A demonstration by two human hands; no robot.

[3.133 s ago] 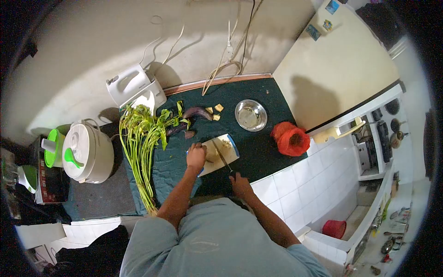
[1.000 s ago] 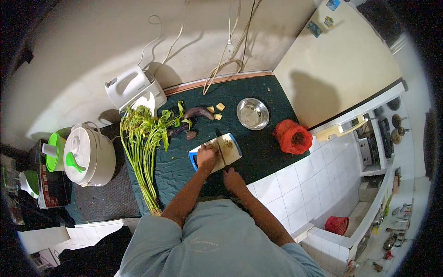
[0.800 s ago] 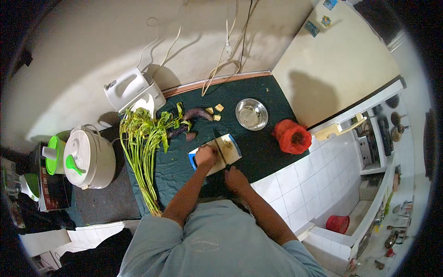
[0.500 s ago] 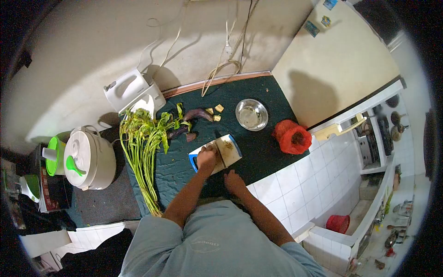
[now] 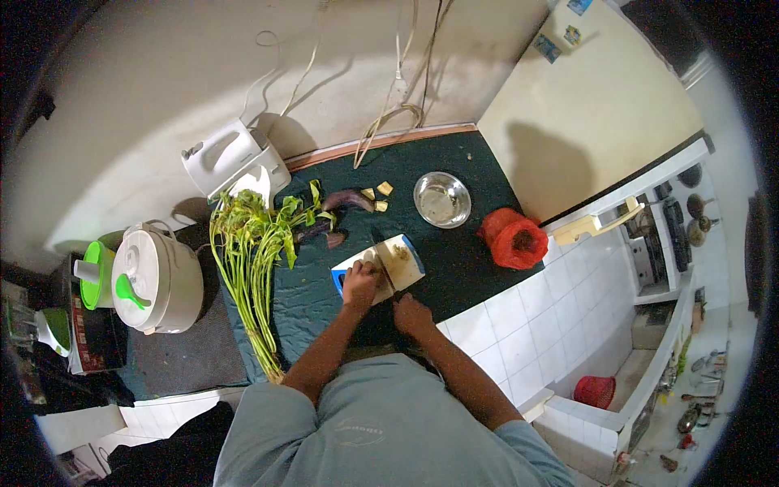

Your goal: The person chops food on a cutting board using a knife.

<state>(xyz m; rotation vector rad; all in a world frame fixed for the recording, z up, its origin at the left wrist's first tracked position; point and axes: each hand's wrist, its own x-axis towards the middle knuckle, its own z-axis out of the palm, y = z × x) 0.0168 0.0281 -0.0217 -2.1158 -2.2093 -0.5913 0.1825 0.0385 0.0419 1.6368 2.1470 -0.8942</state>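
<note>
A white cutting board with blue ends lies tilted near the counter's front edge. My right hand is closed around the handle of a knife, whose dark blade crosses the board and points to the back. Left of the blade, my left hand presses on the board with curled fingers; whatever is under them is hidden. Small chopped brownish bits lie on the board right of the blade. Behind it are a purple eggplant and a few pale cut pieces.
Leafy green stalks lie at the left. A metal bowl stands at the back right, beside a red bag. Further left are a rice cooker and a white hand mixer. A red basket sits low at the right.
The knife blade now shows more plainly, reaching past the board's back edge. My left hand has shifted slightly down and left; my right hand has barely moved.
</note>
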